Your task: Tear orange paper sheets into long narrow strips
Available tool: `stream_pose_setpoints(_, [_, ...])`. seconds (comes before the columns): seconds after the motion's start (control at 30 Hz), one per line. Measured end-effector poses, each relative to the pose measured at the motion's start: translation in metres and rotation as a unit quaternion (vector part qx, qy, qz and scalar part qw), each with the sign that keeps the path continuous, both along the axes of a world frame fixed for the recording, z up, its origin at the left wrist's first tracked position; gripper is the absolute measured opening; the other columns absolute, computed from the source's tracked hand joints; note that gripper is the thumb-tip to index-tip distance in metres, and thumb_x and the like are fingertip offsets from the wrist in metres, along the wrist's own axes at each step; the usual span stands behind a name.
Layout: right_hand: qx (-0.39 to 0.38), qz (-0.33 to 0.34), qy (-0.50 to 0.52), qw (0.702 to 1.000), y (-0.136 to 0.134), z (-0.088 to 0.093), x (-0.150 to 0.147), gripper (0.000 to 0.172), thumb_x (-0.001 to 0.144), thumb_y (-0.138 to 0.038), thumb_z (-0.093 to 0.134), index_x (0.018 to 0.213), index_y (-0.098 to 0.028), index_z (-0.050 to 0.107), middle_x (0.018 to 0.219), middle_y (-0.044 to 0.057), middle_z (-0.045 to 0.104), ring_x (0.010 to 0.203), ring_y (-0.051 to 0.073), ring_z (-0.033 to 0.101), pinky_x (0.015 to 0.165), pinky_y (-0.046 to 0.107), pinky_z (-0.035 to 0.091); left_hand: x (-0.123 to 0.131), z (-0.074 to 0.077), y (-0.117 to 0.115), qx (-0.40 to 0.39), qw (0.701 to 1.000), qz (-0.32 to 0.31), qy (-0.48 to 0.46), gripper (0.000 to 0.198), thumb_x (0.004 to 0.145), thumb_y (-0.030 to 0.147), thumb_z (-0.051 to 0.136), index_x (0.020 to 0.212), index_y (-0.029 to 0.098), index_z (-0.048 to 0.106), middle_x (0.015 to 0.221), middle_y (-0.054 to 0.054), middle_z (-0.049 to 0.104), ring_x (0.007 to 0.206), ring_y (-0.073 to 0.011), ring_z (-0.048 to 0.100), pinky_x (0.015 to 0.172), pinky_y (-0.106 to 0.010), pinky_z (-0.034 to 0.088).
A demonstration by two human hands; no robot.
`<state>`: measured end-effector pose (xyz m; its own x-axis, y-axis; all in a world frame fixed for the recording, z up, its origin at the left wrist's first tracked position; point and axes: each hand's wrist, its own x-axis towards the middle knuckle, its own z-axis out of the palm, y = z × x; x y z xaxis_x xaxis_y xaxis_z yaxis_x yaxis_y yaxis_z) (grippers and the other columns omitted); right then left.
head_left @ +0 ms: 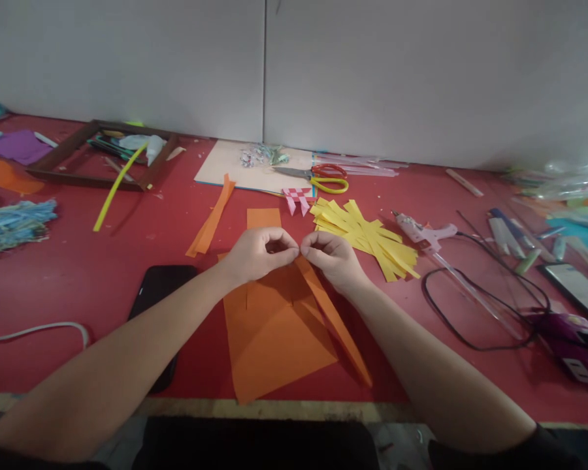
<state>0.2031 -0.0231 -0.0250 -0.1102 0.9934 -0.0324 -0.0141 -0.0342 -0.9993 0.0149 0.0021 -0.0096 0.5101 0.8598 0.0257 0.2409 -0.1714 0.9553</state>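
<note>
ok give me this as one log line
left hand: pinching orange strip by upper end; right hand: pinching same end; below: orange sheet; right: yellow strips, glue gun

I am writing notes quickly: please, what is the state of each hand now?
Left hand: closed at the upper end of the orange strip; whether it holds it cannot be told.
Right hand: closed, pinching the orange strip.

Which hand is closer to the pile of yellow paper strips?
Right. The right hand is by the near left edge of the yellow paper strips; the left hand is farther left, over flat orange paper.
</note>
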Motion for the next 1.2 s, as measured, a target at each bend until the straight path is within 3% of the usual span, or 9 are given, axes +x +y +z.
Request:
stream_pose_setpoints(0.13, [-0.010, -0.001, 0.010, 1.000, -0.001, 0.001, -0.001, 0.012, 0.070, -0.030, 0.070, 0.066, -0.021, 0.062, 0.051, -0.006, 0.048, 0.044, 0.008, 0.037, 0.045, 0.026, 0.028, 0.001, 0.003, -0.002, 0.038, 0.999, 0.023, 0.003, 0.024, 0.085, 0.039, 0.067, 0.087, 0.015, 0.068, 0.084, -0.004, 0.072, 0.075, -0.0137, 0.064, 0.070, -0.024, 0.051])
stream_pose_setpoints(0.43, [0.010, -0.001, -0.022, 1.000, 0.001, 0.001, -0.001, 0.010, 0.067, -0.028, 0.065, 0.065, -0.019, 0.061, 0.060, -0.004, 0.054, 0.052, 0.008, 0.040, 0.051, 0.025, 0.032, 0.004, -0.003, 0.003, -0.018, 0.989, 0.104, -0.101, 0.026, 0.085, 0.040, 0.066, 0.088, 0.015, 0.062, 0.085, -0.003, 0.064, 0.066, -0.0116, 0.065, 0.063, -0.024, 0.060])
stream_pose_setpoints(0.73, [-0.010, 0.003, -0.031, 0.999, 0.002, 0.001, -0.002, 0.010, 0.067, -0.028, 0.064, 0.066, -0.019, 0.060, 0.060, -0.004, 0.054, 0.054, 0.009, 0.041, 0.053, 0.026, 0.033, 0.005, -0.003, 0.003, 0.010, 0.983, 0.160, -0.089, 0.016, 0.090, 0.034, 0.057, 0.089, 0.019, 0.052, 0.089, -0.004, 0.060, 0.070, -0.0146, 0.068, 0.053, -0.023, 0.059])
stream_pose_setpoints(0.87, [-0.020, 0.005, -0.038, 0.999, 0.002, -0.001, -0.001, 0.012, 0.066, -0.029, 0.066, 0.067, -0.019, 0.061, 0.061, -0.003, 0.054, 0.054, 0.009, 0.041, 0.052, 0.025, 0.032, 0.004, -0.002, 0.007, -0.013, 0.967, 0.228, -0.116, 0.015, 0.089, 0.032, 0.059, 0.088, 0.020, 0.051, 0.082, -0.001, 0.055, 0.063, -0.0127, 0.065, 0.048, -0.022, 0.057])
stream_pose_setpoints(1.07, [-0.013, 0.012, -0.046, 0.999, 0.002, -0.004, 0.000, 0.012, 0.067, -0.029, 0.068, 0.067, -0.019, 0.061, 0.060, -0.003, 0.052, 0.052, 0.008, 0.039, 0.051, 0.025, 0.031, -0.004, -0.002, 0.019, -0.018, 0.918, 0.342, -0.202, 0.019, 0.086, 0.034, 0.065, 0.083, 0.021, 0.052, 0.076, 0.002, 0.050, 0.063, -0.0101, 0.059, 0.049, -0.019, 0.056])
stream_pose_setpoints(1.13, [-0.009, 0.009, -0.043, 0.999, 0.002, -0.004, 0.000, 0.012, 0.067, -0.028, 0.067, 0.066, -0.019, 0.061, 0.060, -0.003, 0.052, 0.052, 0.008, 0.039, 0.051, 0.025, 0.031, -0.005, 0.000, 0.020, -0.019, 0.906, 0.344, -0.246, 0.027, 0.083, 0.039, 0.070, 0.087, 0.021, 0.051, 0.082, 0.001, 0.055, 0.063, -0.0083, 0.058, 0.053, -0.019, 0.057])
stream_pose_setpoints(1.2, [-0.012, 0.001, -0.040, 0.999, 0.002, -0.004, 0.000, 0.012, 0.067, -0.028, 0.067, 0.066, -0.019, 0.061, 0.060, -0.003, 0.052, 0.052, 0.008, 0.039, 0.051, 0.025, 0.031, -0.004, 0.003, 0.017, -0.056, 0.910, 0.304, -0.277, 0.038, 0.077, 0.046, 0.076, 0.092, 0.021, 0.051, 0.092, -0.001, 0.062, 0.065, -0.0082, 0.059, 0.055, -0.020, 0.058])
